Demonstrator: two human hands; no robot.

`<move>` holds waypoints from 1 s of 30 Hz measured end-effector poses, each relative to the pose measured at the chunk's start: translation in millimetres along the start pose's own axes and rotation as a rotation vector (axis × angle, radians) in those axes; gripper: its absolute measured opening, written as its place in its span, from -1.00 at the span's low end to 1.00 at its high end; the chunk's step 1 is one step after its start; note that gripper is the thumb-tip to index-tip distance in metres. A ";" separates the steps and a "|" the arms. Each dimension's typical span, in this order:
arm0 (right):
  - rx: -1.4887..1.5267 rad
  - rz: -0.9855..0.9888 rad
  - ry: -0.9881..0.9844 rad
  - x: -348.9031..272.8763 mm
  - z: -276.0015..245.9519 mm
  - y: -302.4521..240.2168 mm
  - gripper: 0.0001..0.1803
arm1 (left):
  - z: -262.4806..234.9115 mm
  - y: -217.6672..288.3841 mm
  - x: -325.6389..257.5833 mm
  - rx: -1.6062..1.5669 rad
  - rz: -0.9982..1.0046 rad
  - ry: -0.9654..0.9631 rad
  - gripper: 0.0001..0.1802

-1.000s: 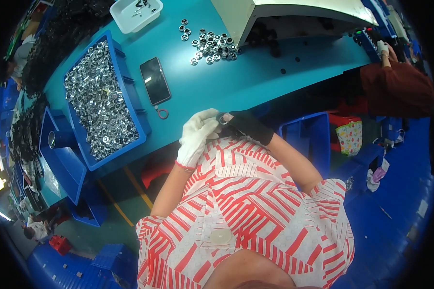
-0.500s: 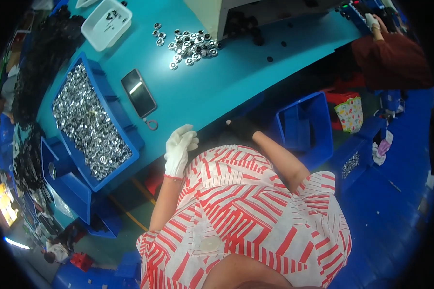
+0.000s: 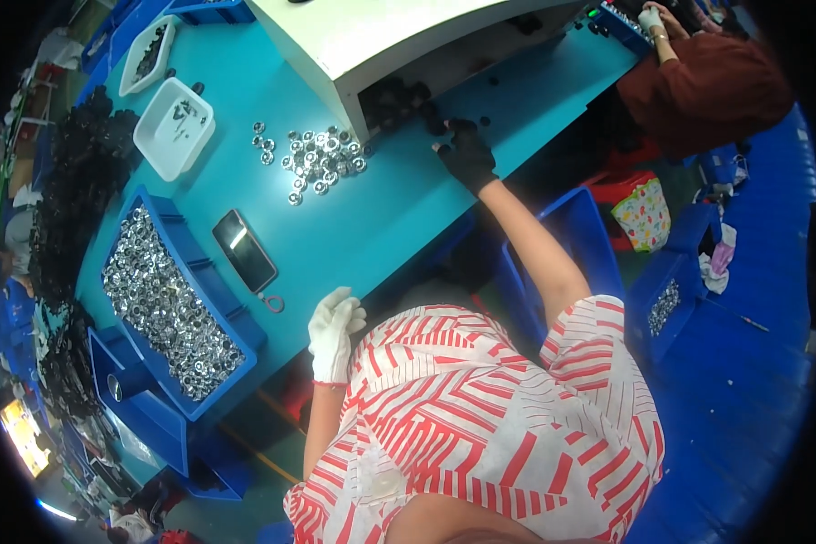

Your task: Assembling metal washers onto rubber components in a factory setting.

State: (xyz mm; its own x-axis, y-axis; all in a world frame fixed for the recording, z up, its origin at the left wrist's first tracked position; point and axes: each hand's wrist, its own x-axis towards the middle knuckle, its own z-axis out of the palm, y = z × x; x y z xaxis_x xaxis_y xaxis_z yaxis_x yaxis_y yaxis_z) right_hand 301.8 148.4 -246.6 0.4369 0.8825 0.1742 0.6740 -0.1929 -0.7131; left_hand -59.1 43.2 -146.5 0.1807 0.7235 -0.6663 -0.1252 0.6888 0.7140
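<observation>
**A:** Start with the biggest things. What stood on the teal desk [image 3: 399, 218]?

**B:** A white machine housing [image 3: 381, 36] took up its far side. A long blue bin [image 3: 245, 331] full of shiny metal rings lay along the left end, with two white trays [image 3: 154, 154] further up the desk. A dark phone [image 3: 244, 250] lay beside the bin, and a loose heap of metal rings [image 3: 322, 156] sat just in front of the machine.

**A:** Which step did you judge was in hand?

**B:** Feeding or fetching at the machine, I'd say. The right hand [image 3: 468, 159], in a black glove, reached to the dark opening under the housing, where small black parts [image 3: 408, 98] lay clustered.

**A:** And its grip?

**B:** The fingers were bent down toward the desk, just beside the black parts. Whether they pinched one I could not tell; dark glove on dark parts hid it.

**A:** The left hand?

**B:** The left hand [image 3: 334, 334], white-gloved, rested at the near desk edge with its grip loose and nothing in it, well apart from the ring heap.

**A:** What would the next move call for?

**B:** Probably a fine pinch on one small part, kept clear of the machine's opening.
</observation>
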 end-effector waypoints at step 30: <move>1.560 0.739 -1.210 -130.4 -9.2 -157.3 -0.49 | 14.2 40.7 -28.4 0.044 0.184 -0.017 -0.52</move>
State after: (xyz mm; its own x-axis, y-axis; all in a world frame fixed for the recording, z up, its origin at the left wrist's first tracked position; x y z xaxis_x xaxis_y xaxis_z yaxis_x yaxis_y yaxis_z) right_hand 144.3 59.7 -151.0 -0.6193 0.7244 -0.3028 -0.6189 -0.6877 -0.3795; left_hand -55.5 50.0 -95.4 0.1755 0.8362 -0.5196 -0.1149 0.5416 0.8327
